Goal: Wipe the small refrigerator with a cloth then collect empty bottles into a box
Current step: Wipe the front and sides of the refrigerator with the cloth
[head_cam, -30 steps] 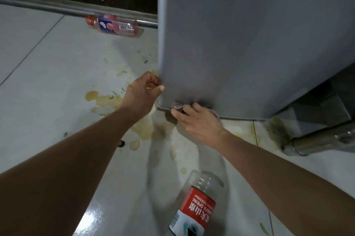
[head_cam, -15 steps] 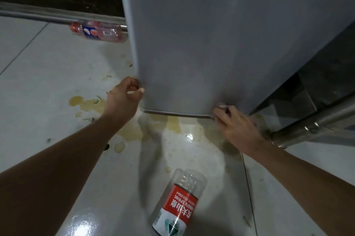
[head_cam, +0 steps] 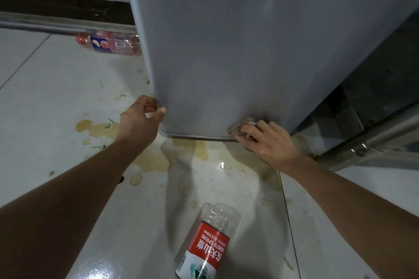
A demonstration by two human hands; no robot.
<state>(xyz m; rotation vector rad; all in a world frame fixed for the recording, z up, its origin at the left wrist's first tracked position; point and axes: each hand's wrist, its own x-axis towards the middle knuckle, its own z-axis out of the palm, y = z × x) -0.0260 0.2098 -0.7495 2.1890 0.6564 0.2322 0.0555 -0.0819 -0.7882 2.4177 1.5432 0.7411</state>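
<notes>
The small grey refrigerator [head_cam: 249, 40] fills the upper middle of the head view. My left hand [head_cam: 138, 120] grips its lower left corner, thumb on the front face. My right hand [head_cam: 267, 142] presses a small pinkish cloth [head_cam: 240, 126] against the bottom right of the front face, near the lower edge. A clear empty bottle with a red and white label [head_cam: 206, 244] lies on the floor below my arms. A second, pink-tinted empty bottle [head_cam: 111, 42] lies on its side at the back left, partly hidden behind the refrigerator.
The white tiled floor [head_cam: 45, 108] carries yellowish spill patches [head_cam: 154, 158] under and in front of the refrigerator. A metal rail [head_cam: 45, 25] runs along the back left. Metal tubes and a dark frame [head_cam: 374, 138] stand close on the right.
My right hand with the cloth has slid rightward along the refrigerator's bottom edge and slightly up onto the face. My left hand has kept its hold on the left corner.
</notes>
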